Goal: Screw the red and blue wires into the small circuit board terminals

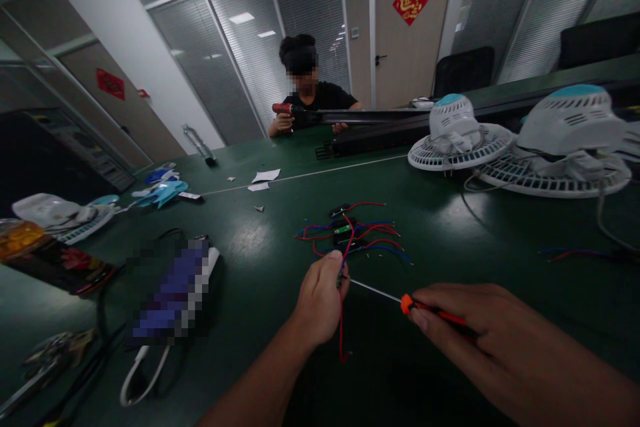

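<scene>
My left hand (320,297) is closed, thumb and fingers pinching a small wired circuit board (341,279) that they mostly hide. One red wire (341,330) hangs below the grip and another rises above it. In my right hand (483,333) is a screwdriver (375,291) with a red and black handle, its thin shaft pointing left. The tip meets or nearly meets the small board; exact contact is unclear. Just beyond my left hand, several small black and green modules (343,230) with red and blue leads lie on the green table (280,373).
White fan parts (455,127) stand at the right. Across the table a person (325,97) holds a red power tool (283,109) at a long dark bar (360,117). Leftward are a blurred-out phone-like object (173,293), a drink bottle (55,257), cables and paper scraps (266,176).
</scene>
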{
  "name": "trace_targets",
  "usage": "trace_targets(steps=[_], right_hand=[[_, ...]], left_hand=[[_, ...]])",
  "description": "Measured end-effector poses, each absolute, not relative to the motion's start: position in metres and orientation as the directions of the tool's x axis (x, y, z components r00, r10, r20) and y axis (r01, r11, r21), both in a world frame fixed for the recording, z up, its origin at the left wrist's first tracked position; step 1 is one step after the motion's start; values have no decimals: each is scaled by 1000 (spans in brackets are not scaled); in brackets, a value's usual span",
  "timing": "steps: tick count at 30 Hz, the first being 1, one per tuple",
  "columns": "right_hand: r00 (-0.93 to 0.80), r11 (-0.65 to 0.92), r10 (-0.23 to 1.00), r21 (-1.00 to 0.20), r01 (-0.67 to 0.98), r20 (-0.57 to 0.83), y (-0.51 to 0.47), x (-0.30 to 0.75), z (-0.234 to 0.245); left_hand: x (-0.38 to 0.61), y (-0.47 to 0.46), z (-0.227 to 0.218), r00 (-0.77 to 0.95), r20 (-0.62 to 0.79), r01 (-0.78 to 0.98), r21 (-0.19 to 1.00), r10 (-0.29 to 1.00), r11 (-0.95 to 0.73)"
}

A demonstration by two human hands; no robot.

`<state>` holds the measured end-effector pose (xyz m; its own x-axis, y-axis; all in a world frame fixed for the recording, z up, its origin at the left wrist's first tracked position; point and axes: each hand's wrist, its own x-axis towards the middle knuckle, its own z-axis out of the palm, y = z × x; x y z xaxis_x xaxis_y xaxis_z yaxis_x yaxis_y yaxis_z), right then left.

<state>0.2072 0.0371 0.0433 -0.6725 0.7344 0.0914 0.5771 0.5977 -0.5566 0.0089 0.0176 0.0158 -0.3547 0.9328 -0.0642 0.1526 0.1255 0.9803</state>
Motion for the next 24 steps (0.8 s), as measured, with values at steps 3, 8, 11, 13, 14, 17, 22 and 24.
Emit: trace_targets(steps=[3,8,11,13,14,17,22,24], right_hand=[[-664,614,736,-546,570,135,37,207,43],[-654,572,753,-566,594,75,38,206,42],[-647,541,762,-569,620,19,38,206,43],[-650,528,760,-572,627,-11,37,206,44],[-653,522,757,-575,630,-28,37,206,44],[-655,526,755,-574,627,-24,37,207,42],[-645,577,759,-546,607,86,38,207,40],[-649,584,755,-547,600,94,37,207,41]], left_hand=[[10,17,17,-356,-76,140,981,931,133],[10,18,15,-367,-74,117,985,927,125],[9,19,13,-350,-75,130,983,934,128],[8,19,12,-345,-72,139,982,936,127],[7,19,11,-347,-68,137,983,935,122],[6,19,9,-346,-65,118,987,936,112],[7,19,9,-358,-71,113,987,931,118],[8,19,11,-355,-71,123,985,932,122]])
